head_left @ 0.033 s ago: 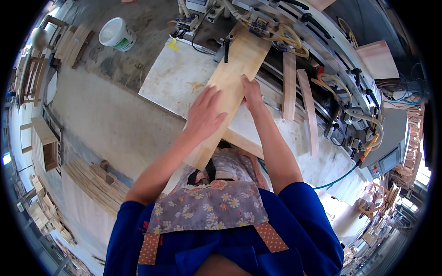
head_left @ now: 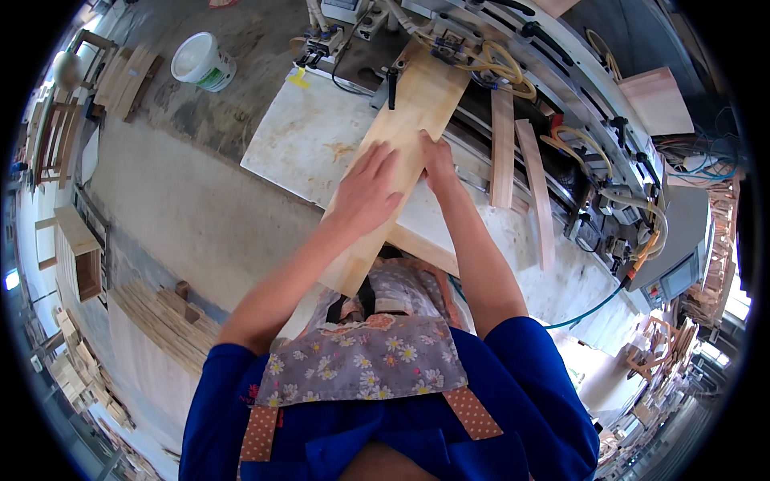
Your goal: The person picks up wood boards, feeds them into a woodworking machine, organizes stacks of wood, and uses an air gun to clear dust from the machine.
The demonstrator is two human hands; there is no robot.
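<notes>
Our left hand (head_left: 367, 191) now lies slightly farther forward on the wooden board (head_left: 415, 108), which barely shifts; steadying, we judge. That grip is flat, clasping nothing. The board runs diagonally across the white desk (head_left: 279, 138), its far end hidden beneath machine fittings (head_left: 451, 44). Our right hand (head_left: 438, 163) meets the board's right edge; with fingers hidden, we cannot tell its grip.

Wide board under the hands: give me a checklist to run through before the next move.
1. Left hand on top of the wide board: ok.
2. Right hand at the board's right edge: ok.
3. Both hands apart from the black lever: ok.
4. Near end fully on the white table: not ok, it overhangs.
5. Two narrow strips off the board: ok.
6. Far end seated: cannot tell, hidden by machine fittings.
</notes>
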